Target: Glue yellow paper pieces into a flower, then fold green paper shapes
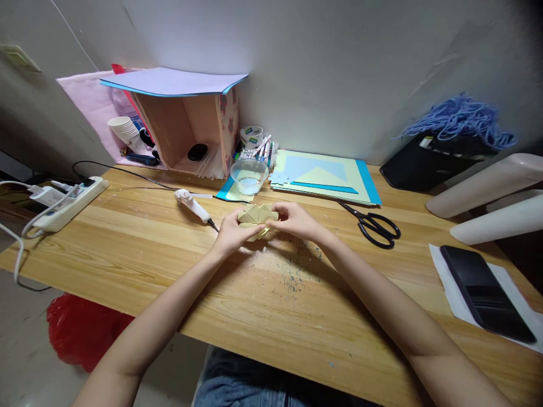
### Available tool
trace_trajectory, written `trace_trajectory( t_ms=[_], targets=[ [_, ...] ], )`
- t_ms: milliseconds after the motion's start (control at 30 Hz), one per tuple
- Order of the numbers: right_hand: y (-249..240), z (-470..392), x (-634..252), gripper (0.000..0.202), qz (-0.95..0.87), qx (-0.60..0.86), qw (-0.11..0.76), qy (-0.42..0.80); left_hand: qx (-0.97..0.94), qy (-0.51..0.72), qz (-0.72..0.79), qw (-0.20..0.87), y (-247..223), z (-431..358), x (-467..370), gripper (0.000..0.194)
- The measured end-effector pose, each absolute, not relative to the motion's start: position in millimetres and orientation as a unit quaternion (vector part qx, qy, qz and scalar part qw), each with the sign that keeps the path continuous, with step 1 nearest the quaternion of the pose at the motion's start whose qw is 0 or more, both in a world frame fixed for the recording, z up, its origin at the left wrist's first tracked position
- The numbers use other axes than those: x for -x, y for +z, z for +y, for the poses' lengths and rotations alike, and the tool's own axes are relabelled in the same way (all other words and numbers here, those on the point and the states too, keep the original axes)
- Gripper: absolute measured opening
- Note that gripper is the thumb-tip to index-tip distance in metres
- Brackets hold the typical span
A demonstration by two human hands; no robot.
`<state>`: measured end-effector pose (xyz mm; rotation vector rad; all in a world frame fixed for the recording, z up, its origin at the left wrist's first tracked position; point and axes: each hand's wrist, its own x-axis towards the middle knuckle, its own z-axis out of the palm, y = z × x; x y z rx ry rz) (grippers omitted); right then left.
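Pinching the folded pale-yellow paper (257,213) at the frame's centre, the left hand (232,232) and right hand (296,220) could crush its points by squeezing too hard.

hands (232,233) holding folded yellow paper (257,213) | white corded tool (193,208) left | black scissors (363,217) right

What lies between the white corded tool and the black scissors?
In the head view, a short piece of dark cord, then the left hand and the right hand, with folded pale yellow paper held between them.
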<state>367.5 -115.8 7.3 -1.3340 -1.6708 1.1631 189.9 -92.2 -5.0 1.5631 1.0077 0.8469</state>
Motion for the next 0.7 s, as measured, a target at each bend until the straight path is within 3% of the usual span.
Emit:
trace_trajectory(
  t_ms=[267,700],
  targets=[
    [9.1,-115.3,-373.7,0.038,-0.633,0.460,0.401,0.476,-0.606,0.369,0.444,0.547,2.3,-86.3,-185.3,0.044],
    [5.8,-115.7,-364.9,0.036,-0.547,0.499,0.427,0.519,-0.523,0.368,0.417,0.646,-2.3,-84.3,-189.5,0.053]
  ],
)
